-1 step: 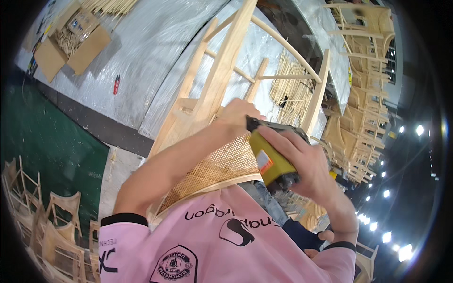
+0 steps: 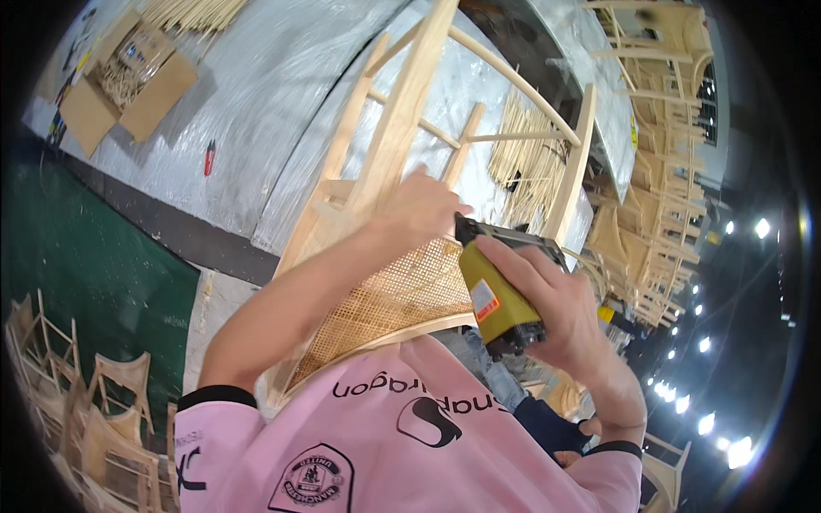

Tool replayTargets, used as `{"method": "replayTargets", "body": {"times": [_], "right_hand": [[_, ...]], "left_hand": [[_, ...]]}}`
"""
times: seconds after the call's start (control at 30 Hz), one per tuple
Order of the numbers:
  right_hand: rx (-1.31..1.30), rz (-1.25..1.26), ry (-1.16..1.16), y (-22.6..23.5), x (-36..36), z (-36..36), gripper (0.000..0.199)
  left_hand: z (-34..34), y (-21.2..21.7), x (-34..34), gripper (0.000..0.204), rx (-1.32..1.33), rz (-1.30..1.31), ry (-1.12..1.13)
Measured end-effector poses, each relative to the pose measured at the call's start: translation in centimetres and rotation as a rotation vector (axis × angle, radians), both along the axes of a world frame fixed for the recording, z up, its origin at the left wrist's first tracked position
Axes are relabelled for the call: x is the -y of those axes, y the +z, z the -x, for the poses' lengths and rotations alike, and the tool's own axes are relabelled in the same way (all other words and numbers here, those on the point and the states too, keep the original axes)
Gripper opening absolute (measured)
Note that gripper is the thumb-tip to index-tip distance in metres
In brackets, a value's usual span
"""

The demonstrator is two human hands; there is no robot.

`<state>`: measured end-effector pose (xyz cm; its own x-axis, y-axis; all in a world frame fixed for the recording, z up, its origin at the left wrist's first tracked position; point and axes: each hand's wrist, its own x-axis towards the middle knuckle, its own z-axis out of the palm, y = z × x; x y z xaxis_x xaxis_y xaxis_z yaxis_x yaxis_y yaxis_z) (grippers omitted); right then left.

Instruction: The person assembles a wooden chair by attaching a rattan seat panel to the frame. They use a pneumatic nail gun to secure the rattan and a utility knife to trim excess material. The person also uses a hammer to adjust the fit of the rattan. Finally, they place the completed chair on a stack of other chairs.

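Observation:
My right hand (image 2: 556, 295) is closed around a yellow and black nail gun (image 2: 496, 286), its narrow black end tilted toward my left hand. In front of me a pale wooden chair (image 2: 402, 111) lies tipped over, its legs and rungs pointing away. Its woven cane panel (image 2: 385, 291) faces up beside my body. My left hand (image 2: 419, 208) rests by the chair's frame, just left of the tool's tip. The left fingers bend down and are partly hidden, so what they grip does not show.
The chair lies on a plastic-covered table (image 2: 282, 77). On it are an opened cardboard box (image 2: 162, 98), a red-handled tool (image 2: 209, 159) and bundled thin sticks (image 2: 522, 162). Stacked wooden chairs (image 2: 658, 171) line the right; more chairs (image 2: 120, 385) stand lower left. Another person's dark sleeve (image 2: 547, 426) shows below my right arm.
The left hand's knuckles have lifted slightly and the hand's shape has changed a little. The nail gun has shifted slightly right in view, still in my right hand.

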<state>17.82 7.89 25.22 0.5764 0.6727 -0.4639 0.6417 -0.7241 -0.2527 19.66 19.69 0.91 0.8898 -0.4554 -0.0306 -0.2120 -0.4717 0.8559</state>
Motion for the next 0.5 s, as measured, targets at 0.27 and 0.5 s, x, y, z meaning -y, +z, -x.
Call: {"method": "replayTargets", "body": {"times": [0.27, 0.5], "right_hand": [[-0.005, 0.07, -0.143, -5.7, 3.6, 4.2, 0.093], [0.001, 0.078, -0.104, -8.2, 3.6, 4.4, 0.092]], "left_hand": [[3.3, 0.4, -5.6, 0.034, 0.301, 0.012, 0.0], [3.4, 0.5, -4.9, 0.036, 0.322, -0.046, 0.023]]}}
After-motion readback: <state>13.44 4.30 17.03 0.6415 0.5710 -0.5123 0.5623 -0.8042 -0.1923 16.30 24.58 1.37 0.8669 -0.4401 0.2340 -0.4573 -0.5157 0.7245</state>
